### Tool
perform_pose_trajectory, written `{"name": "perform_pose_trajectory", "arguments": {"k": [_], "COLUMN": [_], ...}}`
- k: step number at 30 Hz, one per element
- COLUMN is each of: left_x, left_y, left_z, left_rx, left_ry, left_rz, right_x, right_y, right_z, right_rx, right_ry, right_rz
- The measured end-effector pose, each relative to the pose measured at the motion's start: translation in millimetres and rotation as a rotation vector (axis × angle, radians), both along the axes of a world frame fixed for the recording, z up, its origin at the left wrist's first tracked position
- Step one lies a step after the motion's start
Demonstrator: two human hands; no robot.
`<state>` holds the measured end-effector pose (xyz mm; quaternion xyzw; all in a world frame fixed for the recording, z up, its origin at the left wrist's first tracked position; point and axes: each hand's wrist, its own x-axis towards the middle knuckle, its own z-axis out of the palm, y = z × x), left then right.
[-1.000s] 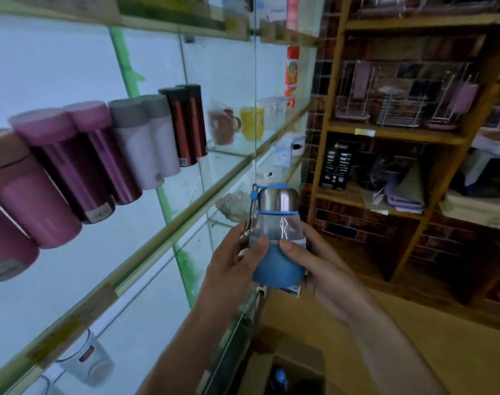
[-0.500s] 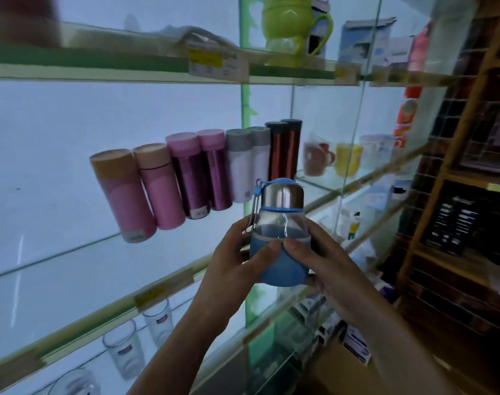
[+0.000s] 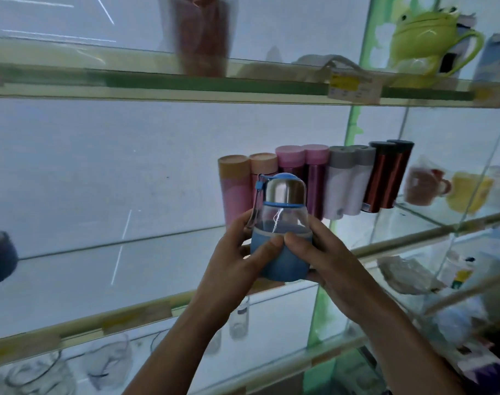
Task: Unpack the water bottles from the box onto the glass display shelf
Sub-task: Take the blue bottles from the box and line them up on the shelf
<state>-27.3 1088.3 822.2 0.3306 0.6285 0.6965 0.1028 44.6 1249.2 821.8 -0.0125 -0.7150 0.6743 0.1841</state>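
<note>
- At the centre of the frame, the water bottle stands upright, held in front of the glass display shelf.
- The left hand and right hand each have their grip wrapped on its blue sleeve, thumbs meeting in front.
- A row of flasks stands behind it.
</note>
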Motion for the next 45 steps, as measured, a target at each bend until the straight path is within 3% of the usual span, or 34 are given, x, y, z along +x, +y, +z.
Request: {"name": "perform_pose_trajectory", "arguments": {"k": [23, 35, 45], "left_x": [-82, -110, -126], "left_y": [-207, -258, -267], "left_z": [-3, -5, -20], "left_rx": [-0.207, -0.297, -0.176], "left_ry": [0.104, 0.064, 0.139], "left_rz": [0.339, 0.422, 0.622], "right_x": [-136, -179, -203], "right_y": [-181, -245, -264], "right_z": [-2, -5, 1], "right_rx": [0.108, 0.277, 0.375], "right_ry": [-0.047, -0.078, -0.16], "right_rz": [0.342, 0.371, 0.417]}}
